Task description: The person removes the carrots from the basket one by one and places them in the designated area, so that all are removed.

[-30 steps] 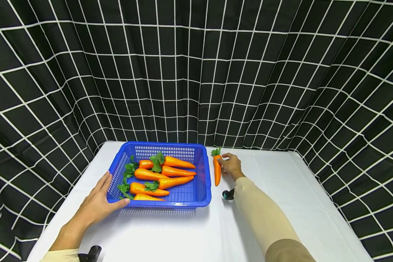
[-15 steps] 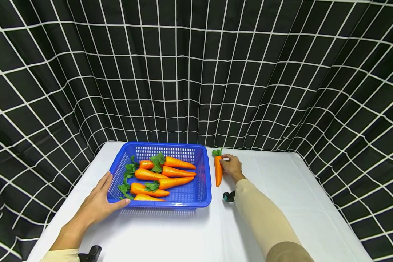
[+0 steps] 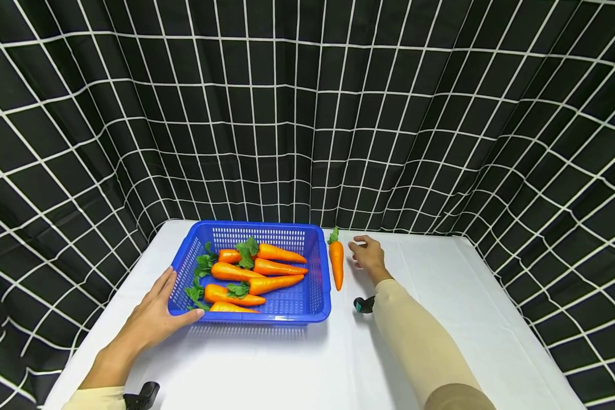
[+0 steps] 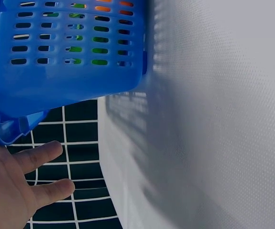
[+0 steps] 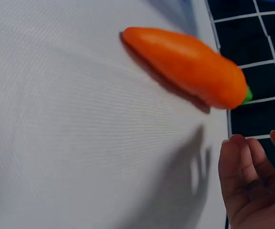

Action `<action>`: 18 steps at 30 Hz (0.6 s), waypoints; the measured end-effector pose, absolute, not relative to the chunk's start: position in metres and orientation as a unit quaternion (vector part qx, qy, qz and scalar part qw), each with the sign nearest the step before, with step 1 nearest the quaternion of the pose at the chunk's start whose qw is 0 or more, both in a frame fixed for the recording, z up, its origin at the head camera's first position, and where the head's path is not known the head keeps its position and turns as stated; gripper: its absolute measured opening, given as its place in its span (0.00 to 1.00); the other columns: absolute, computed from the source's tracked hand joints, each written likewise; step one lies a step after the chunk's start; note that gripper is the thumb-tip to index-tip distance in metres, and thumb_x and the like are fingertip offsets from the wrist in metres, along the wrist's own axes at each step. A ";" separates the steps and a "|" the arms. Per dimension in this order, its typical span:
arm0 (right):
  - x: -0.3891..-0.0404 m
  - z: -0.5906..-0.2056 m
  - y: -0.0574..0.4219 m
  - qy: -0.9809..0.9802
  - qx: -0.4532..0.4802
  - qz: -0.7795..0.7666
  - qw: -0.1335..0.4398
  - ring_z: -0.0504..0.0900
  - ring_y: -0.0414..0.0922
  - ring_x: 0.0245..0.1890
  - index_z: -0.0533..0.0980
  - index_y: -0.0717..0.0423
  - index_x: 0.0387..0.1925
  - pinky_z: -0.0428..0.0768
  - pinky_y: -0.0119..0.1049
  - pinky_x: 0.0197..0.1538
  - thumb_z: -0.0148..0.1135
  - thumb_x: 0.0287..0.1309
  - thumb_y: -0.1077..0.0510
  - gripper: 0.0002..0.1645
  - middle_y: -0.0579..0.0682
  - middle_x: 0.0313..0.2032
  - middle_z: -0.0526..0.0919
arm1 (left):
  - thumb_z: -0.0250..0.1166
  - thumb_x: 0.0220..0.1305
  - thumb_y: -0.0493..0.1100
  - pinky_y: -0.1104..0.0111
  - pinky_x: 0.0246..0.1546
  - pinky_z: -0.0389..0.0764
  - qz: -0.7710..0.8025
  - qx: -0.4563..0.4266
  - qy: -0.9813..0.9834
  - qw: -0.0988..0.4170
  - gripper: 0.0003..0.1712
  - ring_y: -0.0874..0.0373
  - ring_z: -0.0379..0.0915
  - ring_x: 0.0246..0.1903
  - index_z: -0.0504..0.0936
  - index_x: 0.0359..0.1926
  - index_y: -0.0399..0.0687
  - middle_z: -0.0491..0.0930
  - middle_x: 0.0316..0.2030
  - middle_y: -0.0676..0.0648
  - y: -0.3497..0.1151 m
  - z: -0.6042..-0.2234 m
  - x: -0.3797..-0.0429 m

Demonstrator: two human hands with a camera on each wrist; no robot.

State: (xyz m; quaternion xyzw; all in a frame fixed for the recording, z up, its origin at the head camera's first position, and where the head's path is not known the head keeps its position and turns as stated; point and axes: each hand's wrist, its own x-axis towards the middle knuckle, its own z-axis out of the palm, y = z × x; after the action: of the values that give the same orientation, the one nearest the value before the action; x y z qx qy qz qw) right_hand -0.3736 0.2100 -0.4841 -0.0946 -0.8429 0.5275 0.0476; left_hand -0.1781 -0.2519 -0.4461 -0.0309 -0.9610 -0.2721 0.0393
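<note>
My left hand rests at the front left corner of a blue perforated plastic basket, thumb on the front rim and fingers along the left side. In the left wrist view two fingers stick out straight past the basket wall. Several orange carrots with green leaves, such as one carrot, lie inside. A single carrot lies on the cloth just right of the basket, leafy end away from me. To its right, my right hand is apart from it, fingers loosely bent and holding nothing.
White cloth covers the table. A black curtain with a white grid stands along the back and both sides. Small dark devices sit at the left wrist and the right wrist.
My right hand has let go of the single carrot and moved a little to the right. The carrot now lies slightly closer to the basket. My left hand and the basket have stayed put.
</note>
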 end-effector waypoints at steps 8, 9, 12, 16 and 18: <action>-0.373 -0.457 0.204 -0.827 -0.059 0.554 0.070 0.82 0.61 0.39 0.76 0.59 0.54 0.84 0.41 0.32 0.64 0.61 0.53 0.22 0.60 0.42 0.82 | 0.66 0.51 0.71 0.33 0.58 0.51 -0.278 -0.032 -0.959 0.040 0.68 0.27 0.43 0.67 0.43 0.74 0.33 0.38 0.74 0.37 -0.253 -0.446 -0.178; -0.373 -0.450 0.202 -0.822 -0.049 0.563 0.075 0.82 0.60 0.39 0.76 0.59 0.54 0.84 0.41 0.31 0.64 0.61 0.54 0.21 0.60 0.42 0.82 | 0.66 0.51 0.70 0.33 0.58 0.51 -0.279 -0.032 -0.959 0.040 0.67 0.28 0.43 0.67 0.43 0.74 0.33 0.38 0.74 0.37 -0.253 -0.446 -0.178; -0.373 -0.430 0.196 -0.805 -0.017 0.585 0.090 0.82 0.57 0.37 0.76 0.59 0.54 0.84 0.37 0.30 0.64 0.62 0.54 0.22 0.61 0.42 0.81 | 0.66 0.51 0.71 0.33 0.59 0.51 -0.282 -0.032 -0.958 0.041 0.68 0.28 0.43 0.67 0.43 0.74 0.32 0.38 0.74 0.37 -0.253 -0.446 -0.178; -0.369 -0.399 0.187 -0.789 0.023 0.604 0.107 0.82 0.59 0.39 0.75 0.58 0.56 0.84 0.36 0.31 0.64 0.62 0.53 0.23 0.60 0.43 0.80 | 0.66 0.50 0.72 0.33 0.58 0.51 -0.280 -0.029 -0.959 0.039 0.68 0.27 0.43 0.67 0.43 0.74 0.32 0.37 0.74 0.37 -0.253 -0.447 -0.178; -0.366 -0.384 0.181 -0.780 0.050 0.613 0.118 0.82 0.58 0.39 0.75 0.59 0.56 0.84 0.39 0.32 0.64 0.62 0.52 0.24 0.60 0.44 0.79 | 0.65 0.50 0.73 0.32 0.58 0.51 -0.278 -0.028 -0.959 0.038 0.69 0.27 0.43 0.67 0.43 0.74 0.33 0.37 0.74 0.37 -0.253 -0.447 -0.178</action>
State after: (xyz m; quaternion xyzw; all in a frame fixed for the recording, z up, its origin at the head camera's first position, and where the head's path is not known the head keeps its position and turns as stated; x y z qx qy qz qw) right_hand -0.3663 0.1815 -0.3839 0.0499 -0.7798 0.6129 0.1179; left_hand -0.1782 -0.2534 -0.4469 -0.0275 -0.9595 -0.2779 0.0379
